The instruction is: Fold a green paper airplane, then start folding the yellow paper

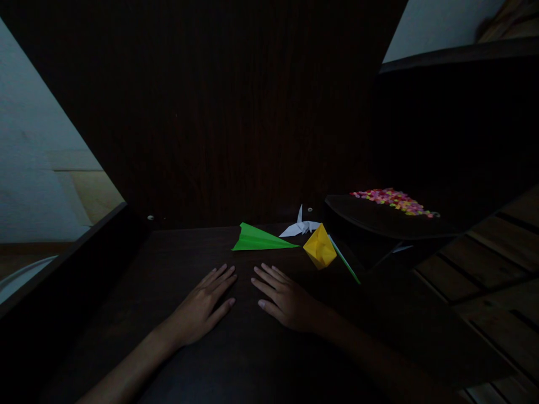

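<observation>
My left hand (pixel 205 307) lies flat on the dark wooden surface (pixel 189 247), fingers spread and nothing held. Beside it, a small gap away, my right hand (pixel 283 296) rests palm down in the same way. Just beyond both hands is a green paper airplane (pixel 261 240), its nose pointing right. Behind its tip sits a white folded paper crane (pixel 301 226). A yellow origami flower (pixel 319 248) stands to the right, with a thin green and white stem (pixel 346 260) showing beside it. Neither hand touches the paper pieces.
A tall dark panel (pixel 252 112) rises behind the paper pieces. On the right, a curved dark shelf (pixel 370 217) carries a heap of small pink, red and yellow pieces (pixel 391 200). A raised edge (pixel 80 247) borders the left, and slatted wood flooring (pixel 497 264) shows at right.
</observation>
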Demonstrator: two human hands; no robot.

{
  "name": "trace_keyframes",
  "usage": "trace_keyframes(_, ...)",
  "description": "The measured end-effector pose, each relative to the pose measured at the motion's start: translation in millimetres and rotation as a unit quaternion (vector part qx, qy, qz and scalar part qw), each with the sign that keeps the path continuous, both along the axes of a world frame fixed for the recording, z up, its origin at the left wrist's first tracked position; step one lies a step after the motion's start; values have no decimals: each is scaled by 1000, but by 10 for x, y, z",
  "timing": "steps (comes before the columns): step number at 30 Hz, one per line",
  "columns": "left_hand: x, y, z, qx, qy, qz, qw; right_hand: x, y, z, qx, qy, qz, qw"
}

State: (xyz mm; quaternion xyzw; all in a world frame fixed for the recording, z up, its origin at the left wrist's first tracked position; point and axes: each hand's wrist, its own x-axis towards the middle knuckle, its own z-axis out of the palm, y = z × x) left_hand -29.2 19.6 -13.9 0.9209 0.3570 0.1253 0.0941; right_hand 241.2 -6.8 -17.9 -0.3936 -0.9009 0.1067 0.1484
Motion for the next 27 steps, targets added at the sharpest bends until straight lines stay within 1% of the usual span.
trace_keyframes(7, -1, 0, -3, 26, 10, -10, 1000, 11, -2, -6, 3, 12, 7, 1000)
trace_keyframes(11, 5, -8, 9, 16, 18, -10, 1000, 9, -1, 1, -4, 5, 5, 1000)
trace_keyframes(18, 0, -8, -14, 10, 12, -9, 1000, 21, 11, -19, -9, 27, 7, 1000)
trace_keyframes(27, 2, -13, 7, 1, -1, -9, 1000, 10, 3, 21, -27, 7, 1, 1000)
